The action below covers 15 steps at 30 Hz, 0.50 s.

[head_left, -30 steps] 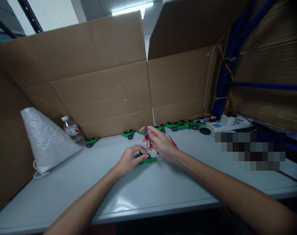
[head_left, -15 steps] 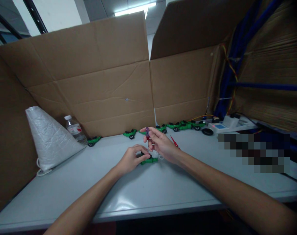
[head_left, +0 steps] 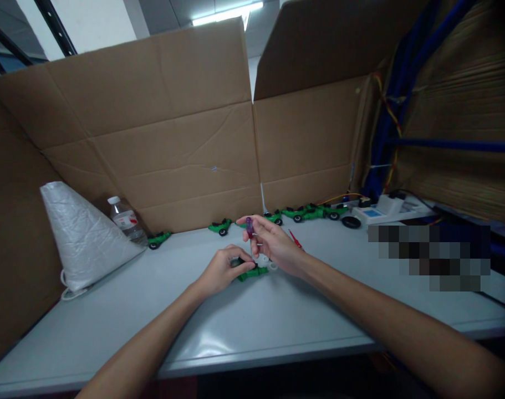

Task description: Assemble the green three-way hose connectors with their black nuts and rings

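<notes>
The left hand (head_left: 221, 271) pins the green toy (head_left: 252, 272) to the desk (head_left: 252, 327) while the right hand (head_left: 273, 244) holds the screwdriver (head_left: 249, 228) upright over it, whose tip could slip off and poke a finger.

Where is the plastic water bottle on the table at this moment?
In the head view, the water bottle stands at the far left of the table, against the cardboard wall, just behind the white bag and left of a green toy car.
</notes>
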{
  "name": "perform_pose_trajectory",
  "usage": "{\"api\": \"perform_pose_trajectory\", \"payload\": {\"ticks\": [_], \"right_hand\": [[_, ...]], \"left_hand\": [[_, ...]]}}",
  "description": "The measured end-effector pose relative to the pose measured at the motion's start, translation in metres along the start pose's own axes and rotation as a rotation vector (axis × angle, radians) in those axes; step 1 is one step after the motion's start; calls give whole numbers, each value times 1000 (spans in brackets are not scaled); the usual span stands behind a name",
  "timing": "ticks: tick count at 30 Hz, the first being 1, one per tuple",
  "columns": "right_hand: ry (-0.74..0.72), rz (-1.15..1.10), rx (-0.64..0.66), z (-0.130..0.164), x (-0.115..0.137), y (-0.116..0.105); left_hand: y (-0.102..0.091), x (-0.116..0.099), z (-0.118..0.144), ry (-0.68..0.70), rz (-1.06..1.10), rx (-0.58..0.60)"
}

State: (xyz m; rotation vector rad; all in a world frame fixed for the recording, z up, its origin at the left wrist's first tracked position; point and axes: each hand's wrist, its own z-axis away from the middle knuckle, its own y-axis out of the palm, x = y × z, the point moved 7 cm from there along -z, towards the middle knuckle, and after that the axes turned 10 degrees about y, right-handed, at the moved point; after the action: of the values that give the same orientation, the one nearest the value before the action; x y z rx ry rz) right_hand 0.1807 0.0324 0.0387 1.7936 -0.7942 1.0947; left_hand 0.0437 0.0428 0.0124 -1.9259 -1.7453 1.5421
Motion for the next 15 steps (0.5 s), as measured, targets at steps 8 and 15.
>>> {"api": "perform_pose_trajectory", "payload": {"ticks": [8,15], "right_hand": [[-2,85,-58,1,0,1],[21,55,12,2,-2,5]], "left_hand": [[0,-2,0,4,7,7],[-1,-5,-2,11,6,15]]}}
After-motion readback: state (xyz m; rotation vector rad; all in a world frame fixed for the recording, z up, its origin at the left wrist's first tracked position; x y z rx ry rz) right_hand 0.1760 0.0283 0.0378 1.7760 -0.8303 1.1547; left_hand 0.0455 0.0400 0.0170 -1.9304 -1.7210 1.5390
